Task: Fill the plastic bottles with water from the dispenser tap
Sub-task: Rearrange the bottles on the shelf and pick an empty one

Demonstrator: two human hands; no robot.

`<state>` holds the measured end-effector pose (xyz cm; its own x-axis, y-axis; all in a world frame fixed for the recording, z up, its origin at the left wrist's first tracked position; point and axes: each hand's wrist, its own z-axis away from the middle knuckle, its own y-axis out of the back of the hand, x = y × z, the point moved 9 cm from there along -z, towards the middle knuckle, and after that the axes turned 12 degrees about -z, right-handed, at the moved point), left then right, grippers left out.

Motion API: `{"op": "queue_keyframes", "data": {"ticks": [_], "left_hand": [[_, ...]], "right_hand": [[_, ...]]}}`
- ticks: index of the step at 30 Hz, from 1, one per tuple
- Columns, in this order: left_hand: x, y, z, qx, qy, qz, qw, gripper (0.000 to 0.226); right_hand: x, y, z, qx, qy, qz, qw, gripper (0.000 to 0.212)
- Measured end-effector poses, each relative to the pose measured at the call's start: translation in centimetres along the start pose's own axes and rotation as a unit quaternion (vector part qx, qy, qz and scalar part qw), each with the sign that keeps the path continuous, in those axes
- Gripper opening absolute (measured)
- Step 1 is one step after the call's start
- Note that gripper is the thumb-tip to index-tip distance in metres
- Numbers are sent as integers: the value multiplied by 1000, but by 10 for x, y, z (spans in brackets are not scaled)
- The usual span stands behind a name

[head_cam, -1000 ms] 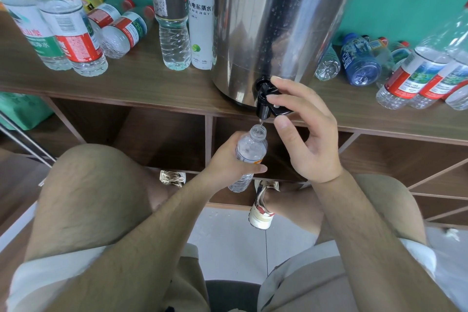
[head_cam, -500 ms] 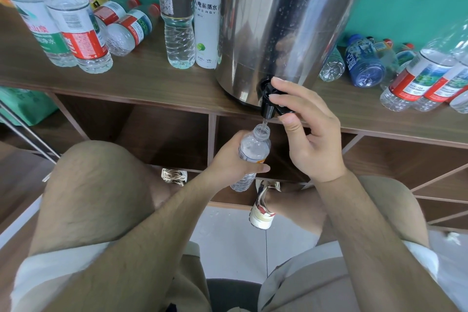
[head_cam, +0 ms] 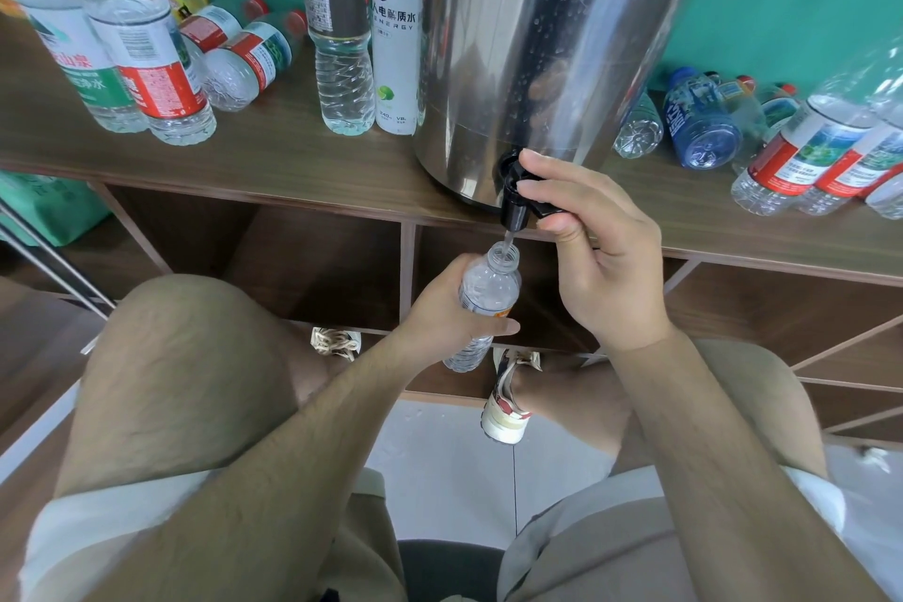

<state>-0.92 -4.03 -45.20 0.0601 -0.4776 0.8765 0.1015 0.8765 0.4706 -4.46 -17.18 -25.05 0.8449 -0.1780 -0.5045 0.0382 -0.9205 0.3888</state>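
A steel water dispenser (head_cam: 542, 39) stands on the wooden shelf (head_cam: 293, 161), its black tap (head_cam: 515, 200) hanging over the front edge. My right hand (head_cam: 601, 249) pinches the tap lever between fingers and thumb. Just below the spout, my left hand (head_cam: 440, 313) grips a small clear plastic bottle (head_cam: 488, 293) with its cap off, mouth right under the tap. A thin stream of water runs from the spout into the bottle's mouth.
Several plastic bottles stand and lie on the shelf left of the dispenser (head_cam: 337, 39), and several more on the right (head_cam: 703, 122). Open cubby compartments (head_cam: 312, 259) lie under the shelf. My knees and shoes are below, over a tiled floor (head_cam: 440, 469).
The view has shifted slightly; both hands keep their hold on the bottle and the tap lever while water keeps running into the bottle.
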Motion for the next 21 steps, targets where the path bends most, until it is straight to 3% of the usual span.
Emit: {"op": "queue_keyframes", "data": {"ticks": [14, 21], "left_hand": [[-2, -2, -1, -5, -3, 2, 1000, 73], [-2, -2, -1, -4, -11, -8, 1000, 70]], "right_hand": [[-1, 6, -20, -11, -25, -3, 1000, 21], [9, 0, -50, -30, -101, -36, 994, 22]]}}
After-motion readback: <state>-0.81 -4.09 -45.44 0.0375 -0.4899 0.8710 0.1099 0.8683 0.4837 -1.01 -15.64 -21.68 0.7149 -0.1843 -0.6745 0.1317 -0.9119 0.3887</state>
